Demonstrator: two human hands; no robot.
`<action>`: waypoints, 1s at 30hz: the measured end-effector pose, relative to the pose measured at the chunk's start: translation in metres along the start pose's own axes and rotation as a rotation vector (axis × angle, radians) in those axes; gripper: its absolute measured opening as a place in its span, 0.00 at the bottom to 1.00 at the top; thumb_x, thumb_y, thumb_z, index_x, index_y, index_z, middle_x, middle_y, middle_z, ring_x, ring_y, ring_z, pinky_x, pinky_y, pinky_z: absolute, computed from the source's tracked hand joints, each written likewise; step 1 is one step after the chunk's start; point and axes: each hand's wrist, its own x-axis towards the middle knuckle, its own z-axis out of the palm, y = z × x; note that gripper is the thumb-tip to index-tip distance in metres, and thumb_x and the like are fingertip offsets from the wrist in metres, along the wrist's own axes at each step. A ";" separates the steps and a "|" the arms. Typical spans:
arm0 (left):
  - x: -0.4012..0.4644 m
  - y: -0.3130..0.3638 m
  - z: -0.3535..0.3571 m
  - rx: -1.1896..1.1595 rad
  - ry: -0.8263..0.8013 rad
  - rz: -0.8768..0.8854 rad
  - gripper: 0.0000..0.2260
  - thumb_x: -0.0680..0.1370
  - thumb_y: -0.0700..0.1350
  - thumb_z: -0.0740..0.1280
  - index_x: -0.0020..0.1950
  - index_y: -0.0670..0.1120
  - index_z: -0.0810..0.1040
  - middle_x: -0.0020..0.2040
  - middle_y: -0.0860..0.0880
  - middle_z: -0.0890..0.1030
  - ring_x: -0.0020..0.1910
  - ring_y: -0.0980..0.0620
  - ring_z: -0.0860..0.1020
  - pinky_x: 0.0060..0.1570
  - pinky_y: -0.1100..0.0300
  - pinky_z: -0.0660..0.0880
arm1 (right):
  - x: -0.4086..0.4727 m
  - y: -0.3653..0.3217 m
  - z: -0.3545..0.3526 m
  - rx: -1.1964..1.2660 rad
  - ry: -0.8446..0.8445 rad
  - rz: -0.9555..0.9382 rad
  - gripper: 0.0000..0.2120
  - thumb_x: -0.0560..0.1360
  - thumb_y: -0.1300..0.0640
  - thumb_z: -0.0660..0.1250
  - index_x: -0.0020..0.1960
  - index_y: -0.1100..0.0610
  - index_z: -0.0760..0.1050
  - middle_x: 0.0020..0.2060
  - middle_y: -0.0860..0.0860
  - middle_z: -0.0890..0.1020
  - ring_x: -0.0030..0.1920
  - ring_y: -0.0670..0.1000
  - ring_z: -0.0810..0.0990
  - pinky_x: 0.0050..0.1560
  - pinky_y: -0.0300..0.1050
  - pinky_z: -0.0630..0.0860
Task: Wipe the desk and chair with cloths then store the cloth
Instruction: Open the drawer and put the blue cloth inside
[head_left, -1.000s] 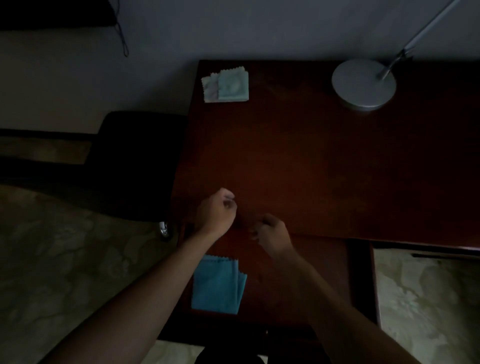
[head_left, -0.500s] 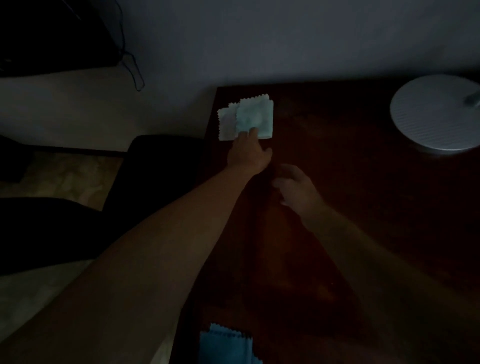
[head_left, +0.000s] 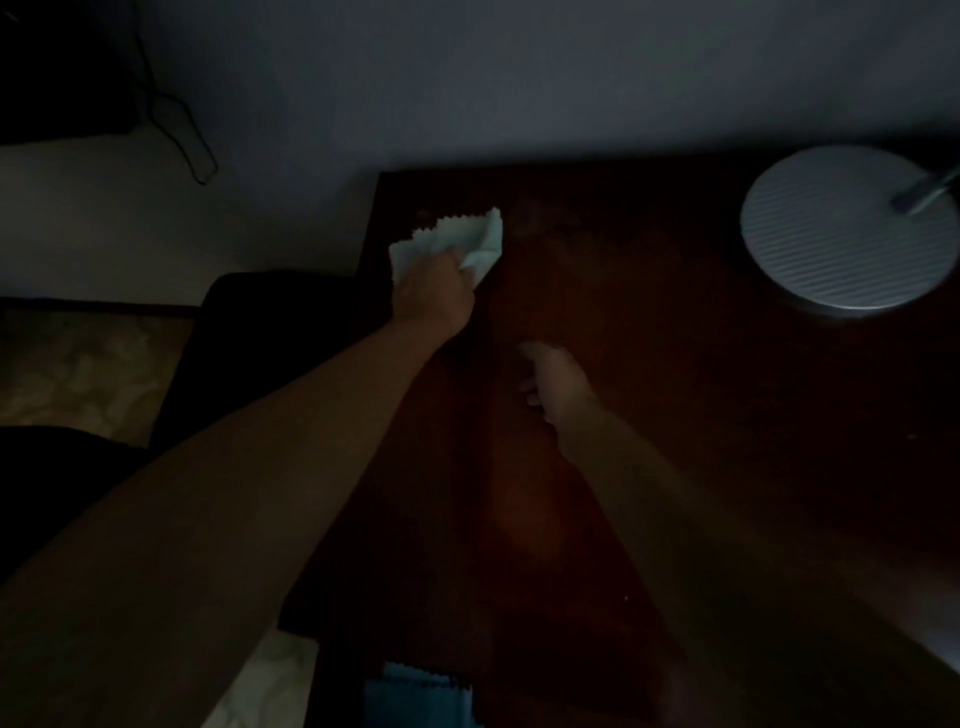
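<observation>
The room is dim. A pale, zigzag-edged cloth (head_left: 462, 240) lies bunched at the far left corner of the dark wooden desk (head_left: 675, 415). My left hand (head_left: 434, 291) grips it, fingers curled into the fabric. Nearer me, my right hand (head_left: 553, 382) hovers over the desk's middle with its fingers loosely curled, holding nothing. A blue cloth (head_left: 415, 696) shows at the bottom edge, below the desk's front. The black chair (head_left: 270, 343) stands left of the desk.
A round grey lamp base (head_left: 847, 228) with its arm sits at the desk's far right. A wall runs behind the desk, with a dark cable (head_left: 182, 130) hanging at the left. Patterned floor (head_left: 78, 369) lies beyond the chair.
My left hand reached from the desk's front to the far corner and closed on the pale cloth, crumpling it. My right hand followed part of the way forward. The view moved closer.
</observation>
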 end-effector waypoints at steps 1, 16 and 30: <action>-0.009 0.000 -0.005 -0.053 -0.010 0.014 0.14 0.83 0.50 0.57 0.59 0.44 0.76 0.53 0.43 0.80 0.52 0.45 0.78 0.47 0.55 0.72 | -0.004 -0.004 -0.002 0.020 -0.005 0.028 0.23 0.79 0.43 0.60 0.69 0.54 0.71 0.61 0.55 0.78 0.49 0.52 0.76 0.37 0.42 0.67; -0.277 -0.007 -0.003 -0.747 -0.196 -0.128 0.12 0.79 0.48 0.63 0.62 0.54 0.77 0.55 0.59 0.75 0.57 0.57 0.77 0.57 0.55 0.77 | -0.152 0.117 -0.015 0.311 -0.106 -0.017 0.11 0.78 0.52 0.65 0.58 0.55 0.77 0.52 0.54 0.85 0.53 0.55 0.84 0.50 0.53 0.82; -0.404 -0.036 -0.020 -1.311 -0.438 -0.385 0.19 0.74 0.32 0.68 0.58 0.53 0.77 0.55 0.52 0.81 0.48 0.59 0.81 0.43 0.65 0.77 | -0.283 0.256 -0.015 0.166 0.070 -0.084 0.17 0.77 0.46 0.65 0.57 0.59 0.79 0.48 0.55 0.86 0.49 0.56 0.85 0.46 0.49 0.81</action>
